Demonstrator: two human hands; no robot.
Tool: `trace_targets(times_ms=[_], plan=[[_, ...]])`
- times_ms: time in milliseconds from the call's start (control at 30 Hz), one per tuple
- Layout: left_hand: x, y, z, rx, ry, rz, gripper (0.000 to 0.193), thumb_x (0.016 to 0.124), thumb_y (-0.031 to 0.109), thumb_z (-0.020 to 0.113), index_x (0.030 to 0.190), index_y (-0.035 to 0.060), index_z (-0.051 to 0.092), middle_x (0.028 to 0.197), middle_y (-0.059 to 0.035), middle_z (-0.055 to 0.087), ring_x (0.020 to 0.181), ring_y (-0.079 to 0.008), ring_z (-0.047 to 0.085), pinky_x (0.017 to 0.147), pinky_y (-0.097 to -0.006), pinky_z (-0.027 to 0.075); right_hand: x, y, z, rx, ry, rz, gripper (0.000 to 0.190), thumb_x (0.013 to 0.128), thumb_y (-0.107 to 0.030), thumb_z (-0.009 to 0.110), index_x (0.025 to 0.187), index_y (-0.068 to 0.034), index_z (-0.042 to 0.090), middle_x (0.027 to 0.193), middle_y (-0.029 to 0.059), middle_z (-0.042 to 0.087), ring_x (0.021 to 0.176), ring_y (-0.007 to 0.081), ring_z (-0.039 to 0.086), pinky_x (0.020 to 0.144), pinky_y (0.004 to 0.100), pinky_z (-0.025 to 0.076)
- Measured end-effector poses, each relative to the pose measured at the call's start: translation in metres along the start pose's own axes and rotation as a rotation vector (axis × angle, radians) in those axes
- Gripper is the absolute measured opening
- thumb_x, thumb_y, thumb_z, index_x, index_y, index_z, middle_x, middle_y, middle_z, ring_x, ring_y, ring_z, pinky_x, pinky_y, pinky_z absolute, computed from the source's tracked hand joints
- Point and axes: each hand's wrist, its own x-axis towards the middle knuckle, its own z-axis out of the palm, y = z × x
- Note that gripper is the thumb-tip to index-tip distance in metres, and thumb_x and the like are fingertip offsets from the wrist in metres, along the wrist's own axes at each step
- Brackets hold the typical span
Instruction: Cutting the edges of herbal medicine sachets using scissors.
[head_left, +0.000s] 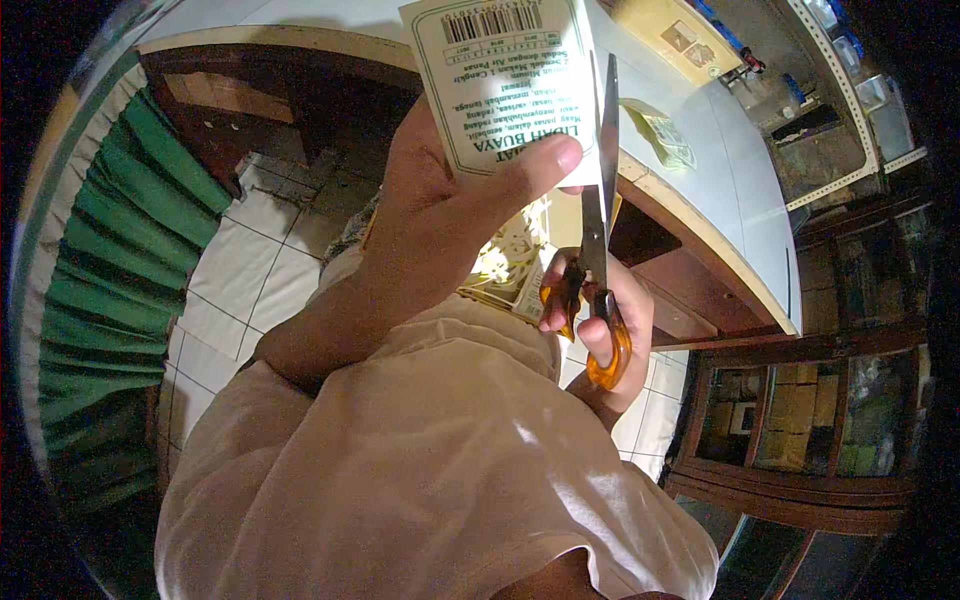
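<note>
My left hand (480, 187) holds up a white printed paper label (517, 90) by its lower edge, thumb in front. The label bears green writing and a barcode and appears upside down. In my right hand (622, 322) is a pair of scissors (598, 232) with amber-brown plastic handles, blades pointing up. The blades are slightly parted along the label's right edge; whether paper lies between them I cannot tell. Below the hands, near my lap, a box (517, 300) holds pale, thin paper strips (499, 259), partly hidden by my left forearm.
A white tabletop (720, 195) with a wooden edge curves ahead and to the right. On it lie a pale green printed packet (660, 135) and a cream sheet or box (675, 37). Metal shelving (862, 97) and a glazed wooden cabinet (795, 480) stand right; a green curtain (112, 262) hangs left.
</note>
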Motion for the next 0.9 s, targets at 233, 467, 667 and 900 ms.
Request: trace_targets(times_ms=[233,467,667,900], plan=[[0.001,0.000,-0.001,0.034,-0.004,0.016,0.022,0.074,0.002,0.057,0.095,0.0026,0.051,0.087,-0.0055,0.057,0.079,-0.0122,0.056,0.072,-0.0268,0.048,0.000,-0.001,0.000,0.005,0.011,-0.004,0.040,0.073,-0.030,0.064,0.092,0.003,0.053,0.069,0.0057,0.053,0.059,0.0114,0.053,0.054,0.0229,0.041],[0.004,0.006,-0.003,0.126,0.015,0.050,0.018,0.075,0.007,0.059,0.091,0.0019,0.054,0.082,-0.0026,0.059,0.076,-0.0079,0.055,0.068,-0.0218,0.045,-0.001,0.003,-0.002,-0.029,0.016,-0.032,0.037,0.072,-0.026,0.065,0.092,0.002,0.053,0.067,0.0056,0.052,0.058,0.0122,0.052,0.054,0.0239,0.040],[0.006,0.010,-0.003,0.092,0.039,0.008,0.021,0.073,0.006,0.061,0.091,0.0013,0.054,0.082,-0.0036,0.059,0.074,-0.0093,0.056,0.067,-0.0223,0.045,-0.001,0.004,0.000,-0.047,-0.001,-0.028,0.037,0.073,-0.026,0.064,0.094,0.002,0.052,0.067,0.0054,0.053,0.059,0.0119,0.052,0.055,0.0231,0.040],[-0.001,0.003,-0.004,0.175,-0.044,0.032,0.024,0.076,0.010,0.060,0.096,0.0024,0.050,0.083,-0.0048,0.058,0.075,-0.0095,0.056,0.065,-0.0224,0.046,0.001,0.001,0.006,0.065,-0.036,0.019,0.049,0.073,-0.038,0.060,0.097,0.003,0.048,0.069,0.0047,0.052,0.063,0.0116,0.052,0.057,0.0224,0.040]])
